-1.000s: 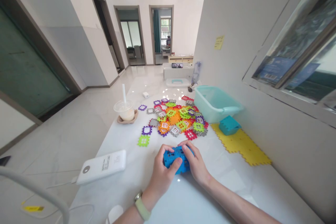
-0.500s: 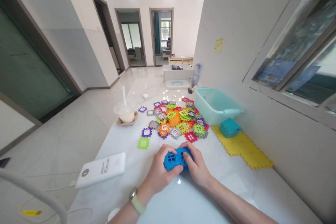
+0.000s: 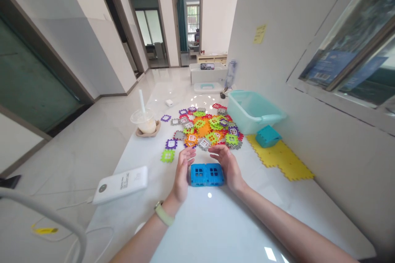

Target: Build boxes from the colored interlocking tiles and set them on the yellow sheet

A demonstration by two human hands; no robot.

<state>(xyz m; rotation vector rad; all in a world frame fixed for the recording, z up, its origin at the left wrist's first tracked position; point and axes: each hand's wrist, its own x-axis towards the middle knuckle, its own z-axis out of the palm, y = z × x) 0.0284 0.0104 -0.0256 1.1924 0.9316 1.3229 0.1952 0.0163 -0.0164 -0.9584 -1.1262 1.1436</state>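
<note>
Both hands are held open, with nothing gripped: the left hand (image 3: pixel 184 174) and the right hand (image 3: pixel 227 167) flank one blue plastic box of window tiles (image 3: pixel 206 174), which stands unsupported on the white marble table (image 3: pixel 197 226). Beyond it, many multicoloured plastic tiles (image 3: pixel 203 129) are heaped; one teal tile box (image 3: pixel 268 136) sits on a yellow tile strip (image 3: pixel 279 158), beside one translucent aqua tub (image 3: pixel 253 111).
</note>
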